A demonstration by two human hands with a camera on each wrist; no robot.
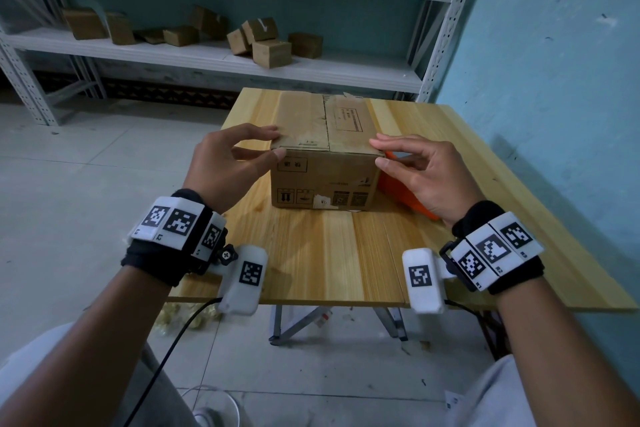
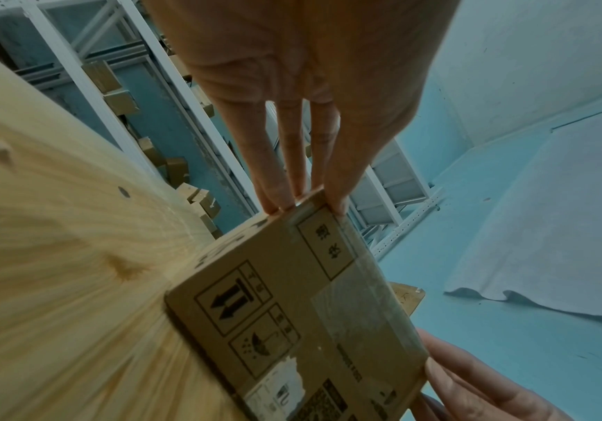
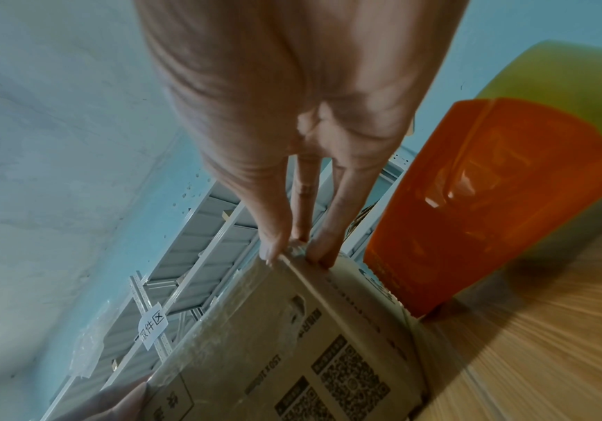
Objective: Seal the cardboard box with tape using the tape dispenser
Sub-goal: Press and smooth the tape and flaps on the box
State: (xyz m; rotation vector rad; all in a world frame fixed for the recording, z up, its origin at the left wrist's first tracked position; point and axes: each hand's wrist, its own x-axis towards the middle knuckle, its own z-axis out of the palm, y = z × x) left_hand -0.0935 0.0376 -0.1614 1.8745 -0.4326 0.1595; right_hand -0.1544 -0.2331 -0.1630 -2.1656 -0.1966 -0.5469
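A closed cardboard box [image 1: 322, 135] stands in the middle of the wooden table [image 1: 329, 253], its two top flaps meeting along a centre seam. Old clear tape shows on its front [image 2: 357, 307]. My left hand [image 1: 277, 144] pinches the near left top corner, fingers on top and thumb on the side; the left wrist view shows the fingertips [image 2: 274, 205] on the box [image 2: 292, 299] edge. My right hand [image 1: 377, 152] pinches the near right top corner [image 3: 296, 253]. An orange tape dispenser [image 1: 398, 196] lies just right of the box, partly hidden by my right hand, and is large in the right wrist view [image 3: 490, 199].
White metal shelving [image 1: 207, 59] with several small cardboard boxes stands behind the table. A blue wall [image 1: 554, 80] runs close along the table's right side. Bare tabletop lies between the box and the near edge. A black cable [image 1: 166, 357] hangs from my left wrist.
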